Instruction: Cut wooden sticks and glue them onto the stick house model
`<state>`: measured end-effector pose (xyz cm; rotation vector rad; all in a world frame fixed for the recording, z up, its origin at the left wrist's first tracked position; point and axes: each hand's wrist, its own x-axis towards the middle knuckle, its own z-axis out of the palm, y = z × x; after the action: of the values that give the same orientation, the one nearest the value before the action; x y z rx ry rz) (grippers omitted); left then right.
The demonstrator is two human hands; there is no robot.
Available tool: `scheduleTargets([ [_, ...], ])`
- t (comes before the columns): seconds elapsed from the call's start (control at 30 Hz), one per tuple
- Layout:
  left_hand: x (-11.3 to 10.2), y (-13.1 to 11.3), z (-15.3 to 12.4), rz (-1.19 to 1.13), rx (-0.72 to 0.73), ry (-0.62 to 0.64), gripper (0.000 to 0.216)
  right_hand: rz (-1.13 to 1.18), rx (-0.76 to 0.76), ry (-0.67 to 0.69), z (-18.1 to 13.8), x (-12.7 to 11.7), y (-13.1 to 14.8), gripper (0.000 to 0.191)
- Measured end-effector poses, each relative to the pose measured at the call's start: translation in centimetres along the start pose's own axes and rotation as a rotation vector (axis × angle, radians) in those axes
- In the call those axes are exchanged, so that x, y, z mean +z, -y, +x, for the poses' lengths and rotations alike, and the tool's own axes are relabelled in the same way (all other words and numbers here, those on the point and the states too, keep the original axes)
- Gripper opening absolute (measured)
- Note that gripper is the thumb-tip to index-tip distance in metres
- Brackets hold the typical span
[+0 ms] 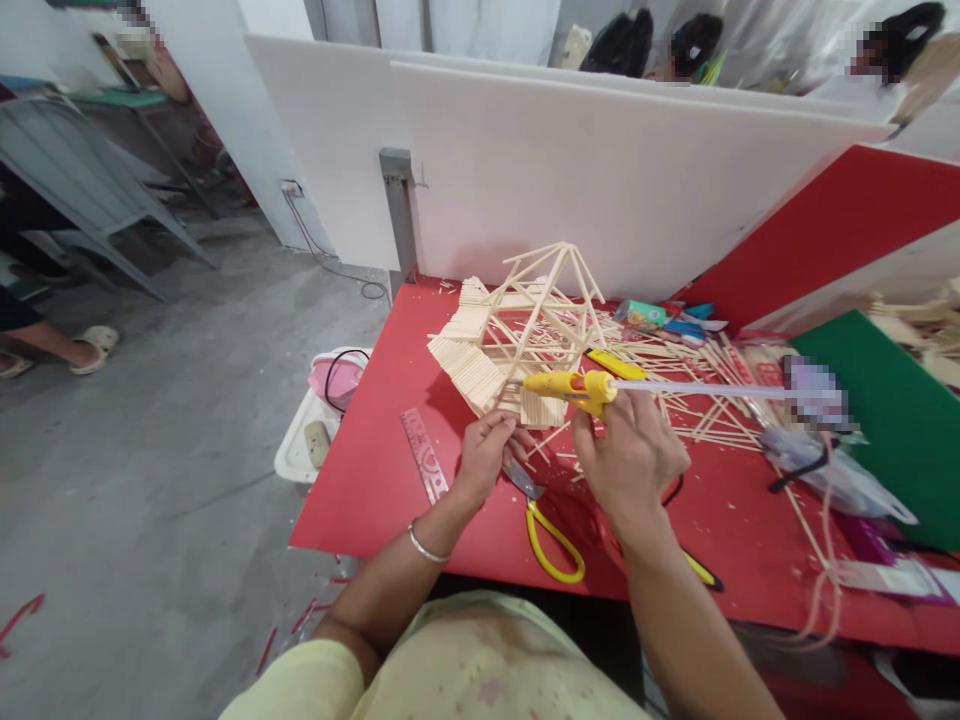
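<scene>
A half-built house of thin wooden sticks (517, 325) stands on the red table (375, 470). My right hand (626, 455) is closed round a yellow glue gun (570, 387) whose nozzle points left at the model's lower front panel. My left hand (487, 450) is pinched shut at the base of that panel, just below the nozzle; what it pinches is too small to name. Yellow-handled scissors (544, 520) lie on the table between my wrists.
A pink ruler (424, 455) lies left of my left hand. Loose sticks (705, 395) cover the table's right half, with plastic bags (832, 470) and a green board (900, 420). White partition boards (600, 180) stand behind. A white stool with a pink object (322, 410) sits off the table's left edge.
</scene>
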<state>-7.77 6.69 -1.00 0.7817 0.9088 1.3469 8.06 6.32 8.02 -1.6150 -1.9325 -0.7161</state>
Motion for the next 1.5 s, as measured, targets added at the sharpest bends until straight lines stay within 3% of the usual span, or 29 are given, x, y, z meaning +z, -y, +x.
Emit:
scheduleTargets([
  [1.5,0.4,-0.1,-0.4,0.051,0.013,-0.004,0.022,-0.074,-0.006,-0.048,-1.4,-0.7,-1.0,0.019],
])
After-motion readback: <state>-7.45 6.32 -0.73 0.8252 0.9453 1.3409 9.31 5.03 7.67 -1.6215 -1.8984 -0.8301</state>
